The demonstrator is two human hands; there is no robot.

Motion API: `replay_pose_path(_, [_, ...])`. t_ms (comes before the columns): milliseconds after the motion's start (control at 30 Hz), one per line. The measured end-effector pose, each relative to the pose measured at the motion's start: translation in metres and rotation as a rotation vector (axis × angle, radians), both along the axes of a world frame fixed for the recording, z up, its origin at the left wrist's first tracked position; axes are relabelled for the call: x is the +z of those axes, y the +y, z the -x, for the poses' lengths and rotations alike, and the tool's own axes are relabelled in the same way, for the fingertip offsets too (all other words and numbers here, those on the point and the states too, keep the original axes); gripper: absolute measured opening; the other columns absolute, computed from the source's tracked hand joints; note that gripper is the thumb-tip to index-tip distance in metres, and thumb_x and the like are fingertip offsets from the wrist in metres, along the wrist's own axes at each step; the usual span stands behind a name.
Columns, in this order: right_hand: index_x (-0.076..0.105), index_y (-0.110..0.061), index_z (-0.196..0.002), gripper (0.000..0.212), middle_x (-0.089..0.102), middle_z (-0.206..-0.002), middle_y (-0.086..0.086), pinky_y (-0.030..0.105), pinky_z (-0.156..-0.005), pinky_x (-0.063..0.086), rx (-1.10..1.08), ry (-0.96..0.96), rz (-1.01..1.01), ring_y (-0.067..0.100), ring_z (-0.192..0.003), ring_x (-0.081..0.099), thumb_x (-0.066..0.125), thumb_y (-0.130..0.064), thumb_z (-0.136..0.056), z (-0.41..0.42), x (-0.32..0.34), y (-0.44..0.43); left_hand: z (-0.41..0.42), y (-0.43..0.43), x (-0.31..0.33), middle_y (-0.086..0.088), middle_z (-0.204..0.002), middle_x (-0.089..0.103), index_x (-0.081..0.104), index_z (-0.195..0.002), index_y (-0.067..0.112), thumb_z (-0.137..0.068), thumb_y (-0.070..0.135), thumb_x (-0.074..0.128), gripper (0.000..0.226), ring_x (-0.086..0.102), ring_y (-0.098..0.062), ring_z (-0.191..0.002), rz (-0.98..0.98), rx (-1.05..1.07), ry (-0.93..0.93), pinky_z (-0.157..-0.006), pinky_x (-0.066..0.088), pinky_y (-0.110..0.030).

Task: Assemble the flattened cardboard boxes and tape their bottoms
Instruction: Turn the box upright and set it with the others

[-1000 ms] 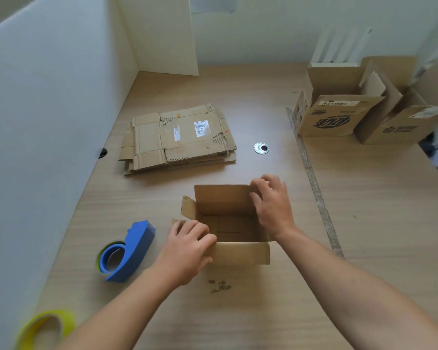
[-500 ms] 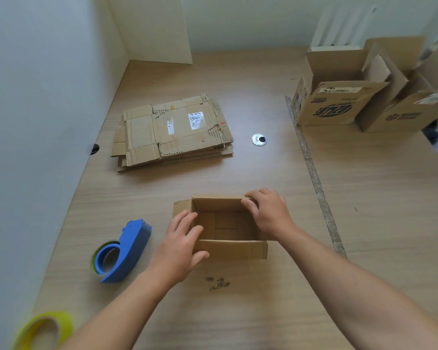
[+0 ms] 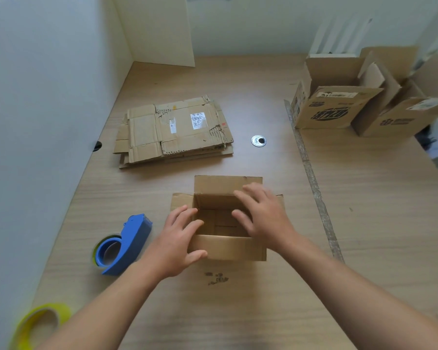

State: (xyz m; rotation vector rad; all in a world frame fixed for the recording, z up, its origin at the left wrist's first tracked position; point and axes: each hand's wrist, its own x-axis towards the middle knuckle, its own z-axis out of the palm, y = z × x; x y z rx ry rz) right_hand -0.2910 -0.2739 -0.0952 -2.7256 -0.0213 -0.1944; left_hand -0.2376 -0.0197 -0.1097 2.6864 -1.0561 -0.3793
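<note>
1. A person's two bare forearms reach in from the bottom edge over a light wooden table (image 3: 238, 319).
2. A small open cardboard box (image 3: 228, 247) stands upright at the centre of the table, just in front of the person, with its opening facing up. Its far flap stands up and its left flap is spread outward.
3. The left hand (image 3: 180, 243) rests on the box's near left corner. Its fingers are spread and fairly straight across the left rim, and the thumb lies against the near side. It is not clenched around anything.
4. The right hand (image 3: 263, 218) lies over the box's right rim with the fingers splayed and straight, reaching over the opening. It grasps nothing.
5. A blue tape dispenser (image 3: 127, 245) lies on the table just left of the left hand.
6. A yellow tape roll (image 3: 39, 324) sits at the near left corner of the view.
7. A stack of flattened cardboard boxes (image 3: 175, 130) lies beyond the small box, towards the left; the top one carries white labels.
8. Two assembled boxes with black print (image 3: 331, 109) (image 3: 395, 120) stand side by side at the far right, flaps open.
9. A round metal grommet (image 3: 258, 141) is set into the table between the stack and the assembled boxes.
10. A white partition (image 3: 48, 97) runs along the table's left side.
</note>
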Motion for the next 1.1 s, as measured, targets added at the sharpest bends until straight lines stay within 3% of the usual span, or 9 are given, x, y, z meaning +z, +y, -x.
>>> replay_pose_path(133, [0.044,-0.028,-0.147,0.056,0.052,-0.139,-0.002,0.037,-0.103,0.041,0.202,0.279,0.034,0.020,-0.125,0.045,0.047,-0.055,-0.098,0.025,-0.003,0.027,-0.001,0.003,0.008,0.005,-0.160,0.022,0.038,-0.150,0.024,-0.087,0.072,0.044,0.079,0.006,-0.017,-0.149,-0.026,-0.003,-0.085,-0.121,0.023,-0.041])
replay_pose_path(267, [0.033,-0.034,-0.150,0.068,0.047,-0.142,-0.005,0.039,-0.101,0.040,0.182,0.359,0.153,0.020,-0.124,0.045,0.043,-0.070,-0.093,0.041,-0.011,0.045,0.000,0.010,0.019,0.002,-0.146,0.045,0.050,-0.141,0.021,-0.084,0.071,0.031,0.078,0.030,-0.020,-0.139,0.027,0.019,-0.156,-0.112,0.035,-0.039])
replay_pose_path(433, [0.038,-0.033,-0.143,0.066,0.049,-0.136,-0.004,0.043,-0.097,0.043,0.061,0.398,0.157,0.023,-0.120,0.048,0.045,-0.072,-0.090,0.041,-0.010,0.061,-0.003,0.029,0.027,0.005,-0.139,0.051,0.053,-0.138,0.022,-0.091,0.059,0.050,0.061,0.042,-0.018,-0.129,0.048,0.010,-0.200,-0.102,0.044,-0.034])
replay_pose_path(800, [0.040,-0.033,-0.137,0.057,0.050,-0.127,-0.003,0.044,-0.097,0.039,-0.162,0.449,0.189,0.024,-0.118,0.047,0.061,-0.056,-0.089,0.049,0.008,0.078,-0.012,0.049,0.052,0.004,-0.131,0.058,0.053,-0.138,0.021,-0.094,0.050,0.052,0.053,0.051,-0.019,-0.120,0.041,-0.086,-0.240,-0.097,0.044,-0.032])
replay_pose_path(1100, [0.040,-0.034,-0.137,0.056,0.051,-0.126,-0.006,0.041,-0.099,0.039,-0.288,0.388,0.232,0.021,-0.115,0.047,0.060,-0.056,-0.090,0.086,0.030,0.031,-0.019,-0.007,0.072,0.007,-0.134,0.054,0.051,-0.137,0.025,-0.096,0.049,0.048,0.047,0.047,-0.018,-0.124,0.048,-0.242,-0.278,-0.099,0.042,-0.031])
